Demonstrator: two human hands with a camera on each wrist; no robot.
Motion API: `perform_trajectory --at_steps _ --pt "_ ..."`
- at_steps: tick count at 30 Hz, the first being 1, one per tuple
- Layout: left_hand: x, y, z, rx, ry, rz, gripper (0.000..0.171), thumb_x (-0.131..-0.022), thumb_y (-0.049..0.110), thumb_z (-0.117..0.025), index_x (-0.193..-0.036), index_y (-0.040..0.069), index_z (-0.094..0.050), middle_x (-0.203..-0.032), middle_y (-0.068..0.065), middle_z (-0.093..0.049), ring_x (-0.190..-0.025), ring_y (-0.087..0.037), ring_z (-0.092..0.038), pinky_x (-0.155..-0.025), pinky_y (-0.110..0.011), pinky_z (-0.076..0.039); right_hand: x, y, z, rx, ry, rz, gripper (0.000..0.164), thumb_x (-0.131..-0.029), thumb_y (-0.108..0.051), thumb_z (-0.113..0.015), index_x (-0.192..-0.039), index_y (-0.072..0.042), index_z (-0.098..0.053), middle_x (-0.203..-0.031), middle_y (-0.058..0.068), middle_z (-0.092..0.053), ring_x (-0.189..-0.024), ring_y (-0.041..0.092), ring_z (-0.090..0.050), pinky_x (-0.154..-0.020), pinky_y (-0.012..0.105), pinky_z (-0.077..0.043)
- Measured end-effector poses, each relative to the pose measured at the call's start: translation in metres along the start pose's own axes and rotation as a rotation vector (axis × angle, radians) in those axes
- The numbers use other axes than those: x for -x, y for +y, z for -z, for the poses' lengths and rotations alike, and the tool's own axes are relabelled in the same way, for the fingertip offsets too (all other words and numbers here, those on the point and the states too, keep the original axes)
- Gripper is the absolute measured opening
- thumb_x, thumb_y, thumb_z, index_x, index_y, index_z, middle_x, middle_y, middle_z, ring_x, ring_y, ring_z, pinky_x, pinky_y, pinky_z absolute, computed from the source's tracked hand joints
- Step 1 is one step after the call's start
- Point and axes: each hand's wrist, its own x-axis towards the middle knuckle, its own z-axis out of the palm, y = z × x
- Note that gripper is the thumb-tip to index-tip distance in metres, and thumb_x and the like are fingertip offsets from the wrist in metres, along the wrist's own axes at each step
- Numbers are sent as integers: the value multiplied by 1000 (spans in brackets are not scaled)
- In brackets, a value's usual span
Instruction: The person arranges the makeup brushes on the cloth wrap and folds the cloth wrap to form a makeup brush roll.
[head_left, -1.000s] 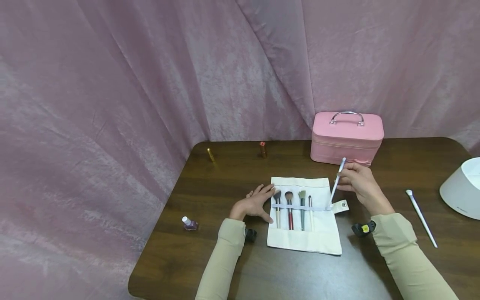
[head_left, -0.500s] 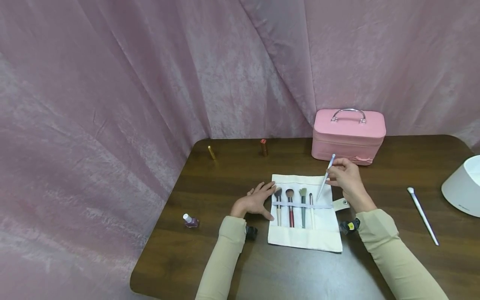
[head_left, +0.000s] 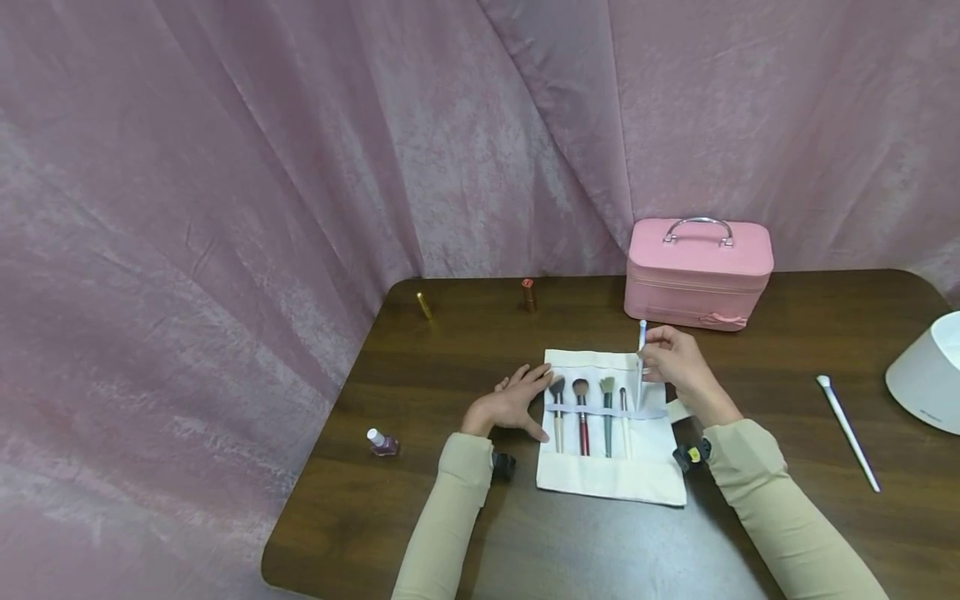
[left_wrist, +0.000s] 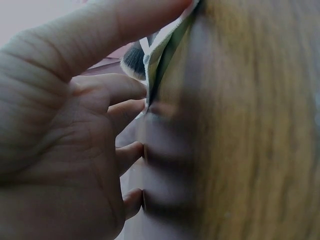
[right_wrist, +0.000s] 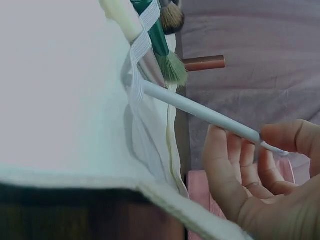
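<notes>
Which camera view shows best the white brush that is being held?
The right wrist view: the held white brush appears large, one end at the elastic band. The head view shows it thin and small; the left wrist view does not show it.

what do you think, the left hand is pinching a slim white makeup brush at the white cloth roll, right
Wrong hand: the right hand pinches a slim white makeup brush at the white cloth roll, as the head view shows.
</notes>
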Motion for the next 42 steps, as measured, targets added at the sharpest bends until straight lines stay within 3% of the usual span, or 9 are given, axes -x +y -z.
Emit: perform_trajectory --at_steps 16,25,34,42 --pt "1 -2 -1 46 8 -2 106 -78 26 -90 -162 16 -25 -170 2 -7 -155 -30 1 -119 -61 -7 0 0 0 96 -80 -94 44 -100 -9 -48 -138 13 -39 -107 19 -55 -80 17 -59 -70 33 -59" --pt "2 0 0 38 14 7 106 -78 26 -90 -162 17 -26 -170 2 -8 -155 -30 0 -119 -60 -8 1 0 0 96 -128 -102 24 -105 -11 -44 -118 9 -45 -87 13 -58 -68 16 -62 -64 33 -59" --pt "2 0 1 39 12 5 106 -78 26 -90 -162 17 -25 -170 2 -7 -155 -29 1 -119 -60 -7 2 -2 1 160 -166 -132 31 -104 -13 -45 -118 14 -51 -89 12 -57 -73 18 -60 -68 33 -58" --pt "0 -1 -2 7 10 13 106 -79 28 -89 -163 19 -25 -170 3 -8 -155 -28 0 -119 -60 -10 4 1 1 221 -183 -138 25 -100 -6 -50 -110 16 -55 -81 12 -59 -67 19 -60 -64 33 -58"
